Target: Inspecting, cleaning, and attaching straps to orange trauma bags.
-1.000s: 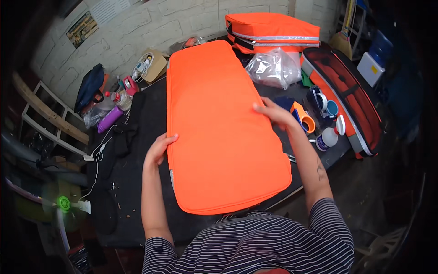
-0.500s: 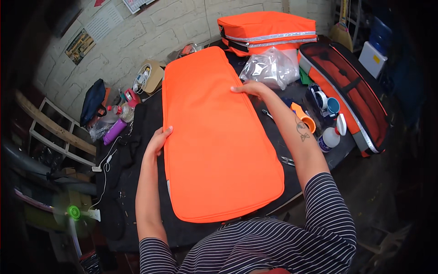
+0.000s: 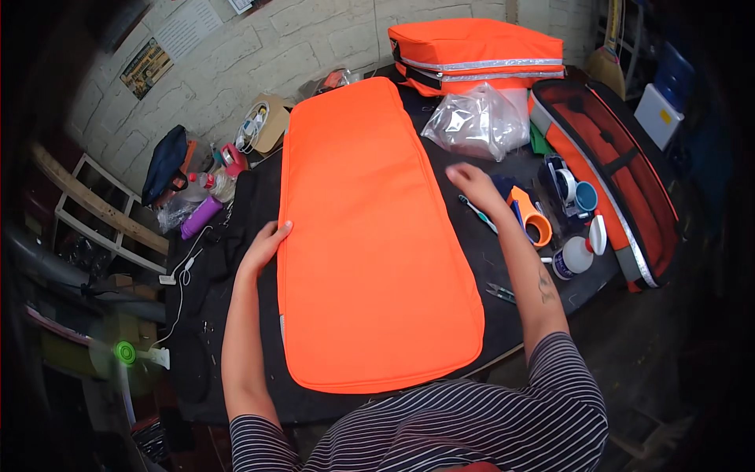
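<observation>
**Orange fabric case (image 3: pixel 377 236) lies stretched out on the tabletop, one hand at its edge**

From where I stand, the case takes up the middle of the black tabletop (image 3: pixel 491 252), running lengthwise from the near edge, where the person stands, toward the far edge by the wall. I can't tell whether its near end overhangs.

The left hand (image 3: pixel 266 248) grasps the case's left side, thumb over the rim, the other fingers partly hidden; how firmly, I can't tell. The right hand (image 3: pixel 476 187) is free and loosely bent, a little blurred, above the tabletop just beside the case's right side, with nothing visible in it.

As for how far things have come, I judge the case to be fully spread out: its upper face is broad and nearly smooth, and a raised seam follows its rounded near end. I see no gap or loose flap on that face. The underside is hidden, so I can't judge whether anything is left there.

Toward the tabletop's right edge lie a toothbrush (image 3: pixel 477 213), small snips (image 3: pixel 501 293) and a spray bottle (image 3: pixel 574 258), all apart from the case. A second orange bag (image 3: pixel 480 47) stands at the far edge, behind a clear plastic bag (image 3: pixel 480 122); a red-and-black bag (image 3: pixel 605 157) lies along the right edge.
</observation>
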`<action>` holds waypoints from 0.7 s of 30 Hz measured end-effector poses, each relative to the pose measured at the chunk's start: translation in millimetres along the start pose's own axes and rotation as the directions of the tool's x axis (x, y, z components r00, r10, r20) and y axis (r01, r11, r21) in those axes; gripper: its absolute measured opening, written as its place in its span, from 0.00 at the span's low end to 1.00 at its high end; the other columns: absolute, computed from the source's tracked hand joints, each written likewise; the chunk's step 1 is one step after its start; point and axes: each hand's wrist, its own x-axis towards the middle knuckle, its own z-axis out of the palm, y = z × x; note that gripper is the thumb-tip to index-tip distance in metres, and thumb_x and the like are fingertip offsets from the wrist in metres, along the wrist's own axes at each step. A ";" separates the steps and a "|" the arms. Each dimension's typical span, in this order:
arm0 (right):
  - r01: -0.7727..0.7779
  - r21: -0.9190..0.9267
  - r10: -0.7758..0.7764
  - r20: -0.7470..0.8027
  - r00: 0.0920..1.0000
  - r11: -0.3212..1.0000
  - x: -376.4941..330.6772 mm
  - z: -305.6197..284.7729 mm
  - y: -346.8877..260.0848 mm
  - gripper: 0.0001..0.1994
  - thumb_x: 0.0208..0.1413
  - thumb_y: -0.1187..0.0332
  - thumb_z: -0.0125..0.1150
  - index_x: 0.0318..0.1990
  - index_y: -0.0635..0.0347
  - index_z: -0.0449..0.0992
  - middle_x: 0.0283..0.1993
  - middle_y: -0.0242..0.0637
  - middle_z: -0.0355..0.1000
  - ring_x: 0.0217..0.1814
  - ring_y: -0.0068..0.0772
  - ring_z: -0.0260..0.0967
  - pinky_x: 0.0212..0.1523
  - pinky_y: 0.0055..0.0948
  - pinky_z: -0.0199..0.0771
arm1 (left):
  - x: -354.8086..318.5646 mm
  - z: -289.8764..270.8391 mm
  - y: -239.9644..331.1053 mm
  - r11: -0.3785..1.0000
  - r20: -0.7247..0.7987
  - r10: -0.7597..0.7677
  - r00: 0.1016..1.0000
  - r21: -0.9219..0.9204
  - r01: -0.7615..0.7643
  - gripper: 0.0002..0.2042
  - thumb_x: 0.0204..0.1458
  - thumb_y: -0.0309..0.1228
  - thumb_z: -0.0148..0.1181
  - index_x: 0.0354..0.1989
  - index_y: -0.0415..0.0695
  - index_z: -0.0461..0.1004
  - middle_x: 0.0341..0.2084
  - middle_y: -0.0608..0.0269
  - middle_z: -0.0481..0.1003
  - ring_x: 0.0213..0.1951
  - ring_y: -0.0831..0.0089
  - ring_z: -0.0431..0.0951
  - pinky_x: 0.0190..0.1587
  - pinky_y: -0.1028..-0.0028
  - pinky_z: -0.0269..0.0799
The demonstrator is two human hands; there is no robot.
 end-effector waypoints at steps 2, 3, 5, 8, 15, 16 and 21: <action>-0.110 -0.585 0.120 -0.022 0.993 0.804 -35.7 -12.8 30.1 0.14 0.55 0.58 0.55 0.42 0.58 0.76 0.40 0.47 0.74 0.42 0.49 0.74 0.41 0.43 0.74 | -16.9 22.3 35.5 0.837 -0.235 0.274 0.933 0.536 -0.111 0.28 0.54 0.42 0.58 0.55 0.33 0.65 0.52 0.44 0.69 0.53 0.58 0.72 0.53 0.67 0.67; -0.144 -0.749 0.199 -0.017 0.980 0.646 -52.3 -14.9 50.2 0.12 0.53 0.61 0.56 0.39 0.59 0.75 0.38 0.46 0.74 0.43 0.47 0.74 0.38 0.41 0.76 | -30.0 38.0 58.0 0.803 -0.219 0.429 0.877 0.538 -0.258 0.27 0.53 0.41 0.58 0.55 0.33 0.65 0.52 0.43 0.70 0.53 0.57 0.72 0.53 0.67 0.67; -0.166 -0.907 0.204 -0.091 0.975 0.387 -75.9 -1.0 100.6 0.10 0.51 0.65 0.56 0.35 0.62 0.75 0.37 0.45 0.72 0.42 0.42 0.75 0.32 0.35 0.77 | -62.7 77.3 111.2 0.743 -0.095 0.567 0.818 0.488 -0.458 0.27 0.52 0.38 0.61 0.55 0.33 0.65 0.52 0.43 0.69 0.54 0.53 0.70 0.55 0.65 0.65; -0.109 -0.929 0.063 -0.093 0.994 0.355 -75.3 2.6 118.5 0.08 0.50 0.69 0.57 0.33 0.64 0.74 0.38 0.45 0.71 0.37 0.42 0.76 0.29 0.31 0.77 | -141.5 148.2 154.9 0.470 0.471 0.607 0.639 0.436 -0.768 0.33 0.53 0.43 0.57 0.66 0.46 0.54 0.66 0.47 0.50 0.68 0.52 0.48 0.65 0.55 0.47; -0.094 0.080 0.104 -0.132 0.986 0.992 0.9 -78.8 43.4 0.09 0.54 0.73 0.57 0.42 0.62 0.77 0.23 0.33 0.71 0.23 0.21 0.66 0.27 0.24 0.67 | -183.6 206.6 118.1 0.318 0.776 0.441 0.450 0.334 -0.887 0.34 0.59 0.57 0.35 0.70 0.54 0.42 0.68 0.43 0.37 0.70 0.48 0.36 0.65 0.43 0.33; 0.007 0.301 -0.019 0.037 0.999 0.953 18.4 -92.8 40.7 0.12 0.54 0.74 0.57 0.45 0.64 0.77 0.24 0.27 0.69 0.25 0.16 0.64 0.30 0.20 0.67 | -183.7 206.8 117.3 0.317 0.776 0.438 0.454 0.339 -0.886 0.34 0.59 0.57 0.34 0.70 0.54 0.42 0.68 0.44 0.37 0.70 0.49 0.37 0.66 0.44 0.33; -0.030 0.187 -0.068 0.493 0.867 0.982 91.5 -92.1 29.9 0.08 0.46 0.78 0.62 0.36 0.66 0.79 0.32 0.35 0.76 0.32 0.24 0.71 0.36 0.23 0.71 | -180.3 207.0 122.2 0.343 0.783 0.414 0.465 0.339 -0.876 0.33 0.59 0.57 0.33 0.70 0.55 0.41 0.69 0.45 0.36 0.70 0.50 0.36 0.66 0.44 0.32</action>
